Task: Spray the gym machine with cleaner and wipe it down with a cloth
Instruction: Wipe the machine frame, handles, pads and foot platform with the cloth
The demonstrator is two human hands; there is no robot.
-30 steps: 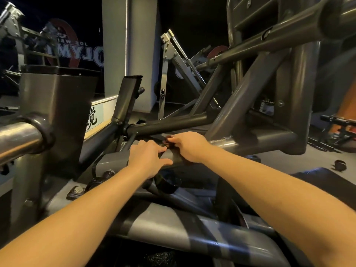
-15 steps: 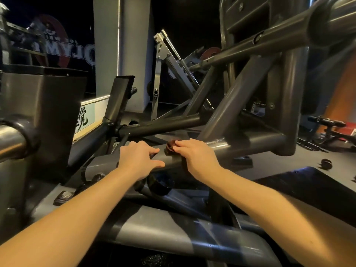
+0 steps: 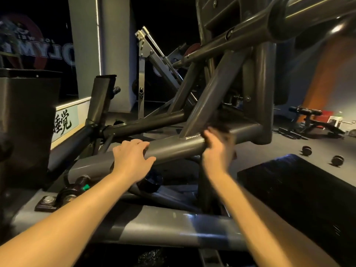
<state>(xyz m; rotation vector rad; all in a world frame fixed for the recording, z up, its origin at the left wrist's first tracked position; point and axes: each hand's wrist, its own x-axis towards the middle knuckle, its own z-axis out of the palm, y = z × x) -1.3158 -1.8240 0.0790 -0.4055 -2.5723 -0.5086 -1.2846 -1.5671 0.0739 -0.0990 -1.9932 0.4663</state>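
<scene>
Dim gym, dark floor (image 3: pixel 260 151), other rigs (image 3: pixel 154 54) behind. Fingers (image 3: pixel 140 144) of the left hand (image 3: pixel 133 158) lie relaxed over the crossbar (image 3: pixel 173 149) of the gym machine (image 3: pixel 212 97). The right hand (image 3: pixel 217 149), blurred, hooks over it by the weld; we cannot tell its grip. No cloth or sprayer visible to us. We judge wiping underway, most of the frame left.

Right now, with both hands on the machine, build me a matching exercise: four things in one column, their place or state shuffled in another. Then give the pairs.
Things:
1. left hand
2. right hand
3. black pad
4. anchor bolt

Places or states:
A. bottom left of the view
B. spread flat on the grey tube
C. far right, low in the view
D. curled over the grey tube, motion-blurred

Pairs: 1-B; 2-D; 3-C; 4-A
</scene>
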